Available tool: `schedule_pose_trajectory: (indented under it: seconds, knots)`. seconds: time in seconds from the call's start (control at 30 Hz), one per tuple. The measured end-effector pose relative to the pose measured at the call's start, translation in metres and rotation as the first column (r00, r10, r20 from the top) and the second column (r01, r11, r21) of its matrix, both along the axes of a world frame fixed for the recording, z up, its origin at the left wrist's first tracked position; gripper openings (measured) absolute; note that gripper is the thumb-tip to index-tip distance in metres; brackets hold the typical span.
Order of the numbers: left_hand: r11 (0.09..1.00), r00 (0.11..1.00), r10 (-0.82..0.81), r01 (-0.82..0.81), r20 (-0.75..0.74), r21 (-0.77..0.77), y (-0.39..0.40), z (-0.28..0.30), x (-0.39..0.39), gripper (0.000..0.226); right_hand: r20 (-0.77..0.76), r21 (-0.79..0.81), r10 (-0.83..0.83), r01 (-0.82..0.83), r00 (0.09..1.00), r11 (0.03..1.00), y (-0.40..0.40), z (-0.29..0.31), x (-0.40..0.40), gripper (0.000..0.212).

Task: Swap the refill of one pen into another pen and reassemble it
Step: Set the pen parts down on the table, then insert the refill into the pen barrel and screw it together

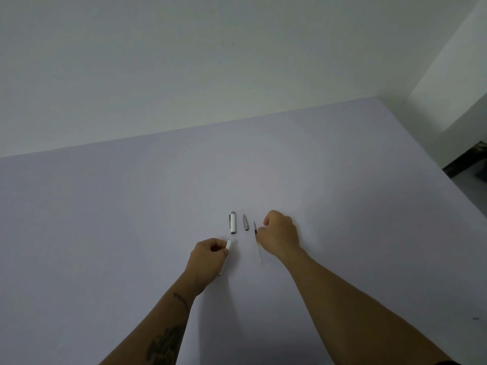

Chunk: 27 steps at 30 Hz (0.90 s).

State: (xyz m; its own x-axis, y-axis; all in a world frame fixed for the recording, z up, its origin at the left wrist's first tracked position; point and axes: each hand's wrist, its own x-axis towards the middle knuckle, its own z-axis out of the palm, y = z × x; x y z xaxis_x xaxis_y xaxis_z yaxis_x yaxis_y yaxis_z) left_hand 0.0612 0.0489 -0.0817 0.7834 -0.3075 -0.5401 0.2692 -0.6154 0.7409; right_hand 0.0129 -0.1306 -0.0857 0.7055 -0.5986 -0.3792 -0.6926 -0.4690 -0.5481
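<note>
- A thin refill [256, 234], dark at its far end and pale toward the near end, was pinched in the fingers of the right hand [280, 237], just right of the loose parts and low over the counter [105, 219]; whether its near tip touched the surface could not be told.
- A white pen barrel [227, 251] was clamped in the closed left hand [208, 255], its open far end showing beside the thumb.
- The two hands were held apart, with a clear gap between refill and barrel.
- A misaligned entry was judged the main risk: a thin refill fed at an angle into a narrow bore could catch on the rim, bend, or slip from a light pinch.
- A white cap with a clip [232, 223] and a grey tapered tip section [246, 222] lay side by side just beyond the hands; either could be knocked and rolled by a sweeping wrist.
- The counter was a plain, pale lilac, smooth expanse, on which small round parts were thought likely to roll.
- A bare pale wall [210, 61] was seen behind, with dark flooring [469, 167] at the far right.
</note>
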Motion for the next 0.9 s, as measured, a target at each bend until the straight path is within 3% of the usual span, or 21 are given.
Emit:
schedule_pose_trajectory:
  seconds: [0.1,0.2,0.3,0.5,0.63,0.73,0.9]
  knots:
    - [1.000,1.000,0.008,-0.008,-0.007,-0.021,-0.004,0.001,-0.001,0.016,0.065,-0.119,-0.049,0.056,0.997,0.991,-0.022,0.005,-0.012,0.016]
    - [0.999,1.000,0.008,-0.009,-0.016,-0.046,-0.010,0.002,-0.003,0.018,-0.018,-0.202,-0.030,0.025,0.999,0.979,-0.037,0.005,-0.025,0.021]
    - [0.998,1.000,-0.019,0.018,-0.023,-0.056,-0.016,0.005,-0.006,0.017,-0.124,-0.197,0.003,-0.027,0.992,0.980,-0.035,0.001,-0.034,0.022]
    - [0.997,0.998,-0.047,0.045,-0.039,-0.060,-0.022,0.011,-0.005,0.015,-0.125,-0.179,-0.021,-0.002,0.992,0.984,-0.026,-0.004,-0.042,0.019]
    - [0.996,0.996,-0.064,0.061,-0.055,-0.058,-0.021,0.012,-0.005,0.012,-0.027,0.094,-0.121,0.123,0.992,0.988,-0.028,0.001,-0.035,0.011]
    - [0.997,0.996,-0.066,0.063,-0.057,-0.054,-0.021,0.012,-0.005,0.011,0.110,0.374,-0.291,0.232,0.950,0.898,-0.019,0.012,-0.021,0.012]
    - [0.996,0.997,-0.064,0.061,-0.051,-0.058,-0.022,0.012,-0.003,0.013,0.212,0.500,-0.338,0.195,0.917,0.843,-0.006,0.027,-0.002,0.015]
